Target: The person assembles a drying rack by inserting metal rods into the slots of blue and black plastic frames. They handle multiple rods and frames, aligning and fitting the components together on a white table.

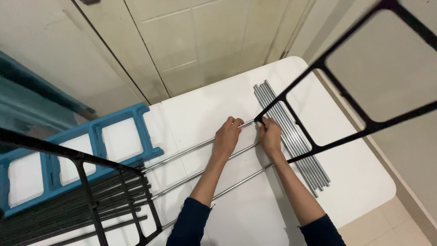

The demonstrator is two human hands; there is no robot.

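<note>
My left hand (227, 135) grips the end of a thin metal rod (189, 150) that runs from a black plastic frame at the lower left (91, 191) across the white table (236, 100). My right hand (270, 135) holds the corner of a second black frame (350, 68), which tilts up toward the upper right. The rod's tip meets that frame's corner between my two hands. Two more rods (191, 175) lie parallel under my forearms, also reaching from the lower-left frame.
A bundle of several loose metal rods (291, 136) lies on the table to the right of my hands. Blue plastic frames (104, 136) stand at the left edge. Cream tiled floor surrounds the table, and a wall runs along the right.
</note>
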